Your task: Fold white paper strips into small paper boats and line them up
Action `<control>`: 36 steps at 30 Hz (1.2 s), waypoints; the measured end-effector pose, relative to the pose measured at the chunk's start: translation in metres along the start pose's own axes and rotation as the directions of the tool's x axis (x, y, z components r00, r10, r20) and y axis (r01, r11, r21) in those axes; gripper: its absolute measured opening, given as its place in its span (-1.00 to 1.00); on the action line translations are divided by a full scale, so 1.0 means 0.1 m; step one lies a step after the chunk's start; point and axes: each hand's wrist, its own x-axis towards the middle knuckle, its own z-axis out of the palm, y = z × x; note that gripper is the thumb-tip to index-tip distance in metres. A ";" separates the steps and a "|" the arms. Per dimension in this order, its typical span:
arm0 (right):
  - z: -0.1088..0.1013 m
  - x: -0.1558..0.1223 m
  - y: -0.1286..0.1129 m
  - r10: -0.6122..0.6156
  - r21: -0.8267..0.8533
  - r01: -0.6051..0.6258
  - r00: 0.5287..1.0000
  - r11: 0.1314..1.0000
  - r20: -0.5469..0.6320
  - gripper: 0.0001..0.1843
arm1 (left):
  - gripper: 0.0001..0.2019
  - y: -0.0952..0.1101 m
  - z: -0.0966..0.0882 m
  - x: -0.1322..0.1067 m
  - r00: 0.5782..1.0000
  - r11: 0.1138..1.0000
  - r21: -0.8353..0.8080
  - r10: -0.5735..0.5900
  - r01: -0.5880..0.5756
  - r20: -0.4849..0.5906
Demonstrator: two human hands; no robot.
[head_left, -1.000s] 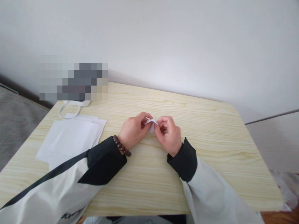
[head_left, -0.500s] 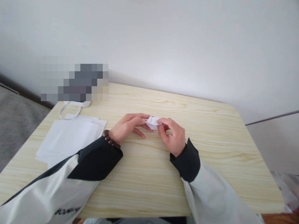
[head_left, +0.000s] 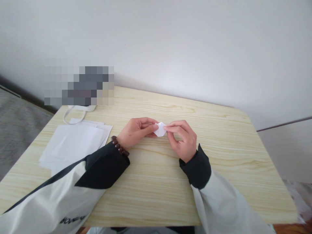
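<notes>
A small folded piece of white paper is held between my two hands above the middle of the table. My left hand pinches its left end, the thumb on top and the fingers behind. At its right edge, my right hand touches the paper with thumb and fingertips brought together. The fingers partly cover both ends of the paper, and its exact folded shape is too small to make out.
White paper sheets lie in a loose stack on the left of the wooden table. Behind them are a white cable loop and a blurred-out dark object. A pale wall stands along the table's back edge.
My left fingers have closed around the paper, the thumb now on top. The paper has turned to show a flatter face. My right hand has shifted slightly right, its fingers straighter.
</notes>
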 end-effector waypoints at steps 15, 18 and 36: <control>0.03 0.03 0.00 0.191 0.072 -0.200 0.975 0.977 0.113 -0.93 | -0.79 -0.06 0.03 -0.03 0.969 0.927 0.320 0.234 -0.198 -0.080; 0.03 0.03 -0.01 0.198 0.066 -0.205 0.976 0.977 0.092 -0.92 | -0.79 -0.05 0.04 -0.04 0.962 0.919 0.337 0.253 -0.204 -0.107; 0.09 0.00 0.01 0.412 0.200 -0.417 0.909 0.887 0.068 -0.88 | -0.69 -0.08 0.03 -0.01 0.992 0.964 0.235 0.119 -0.127 0.047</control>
